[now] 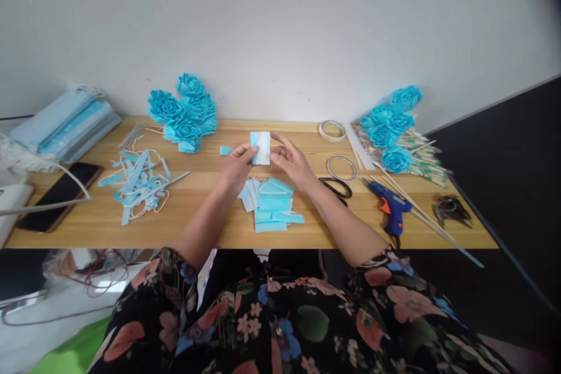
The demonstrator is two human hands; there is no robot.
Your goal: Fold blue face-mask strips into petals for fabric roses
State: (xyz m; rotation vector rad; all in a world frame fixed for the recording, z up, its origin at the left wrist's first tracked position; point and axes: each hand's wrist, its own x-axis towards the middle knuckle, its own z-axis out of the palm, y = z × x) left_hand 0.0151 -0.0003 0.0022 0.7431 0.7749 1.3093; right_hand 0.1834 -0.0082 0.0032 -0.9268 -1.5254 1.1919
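Observation:
My left hand (pixel 239 165) pinches the lower left edge of a small white and light blue rectangular piece (pixel 261 147), held upright above the wooden table (pixel 205 228). My right hand (pixel 290 161) is just right of the piece with its fingers loosely curled and the index finger reaching toward the piece's edge; whether it touches is unclear. Below both hands lies a pile of cut blue rectangles (pixel 270 204). A small blue scrap (pixel 226 150) lies left of the held piece.
Blue paper roses (pixel 182 112) lean on the wall at the back left; more roses on sticks (pixel 394 131) lie right. Tape rolls (pixel 332 130), scissors (pixel 336 187), a blue glue gun (pixel 391 207), strap scraps (pixel 137 181), a phone (pixel 61 194) and stacked masks (pixel 65 123) are around.

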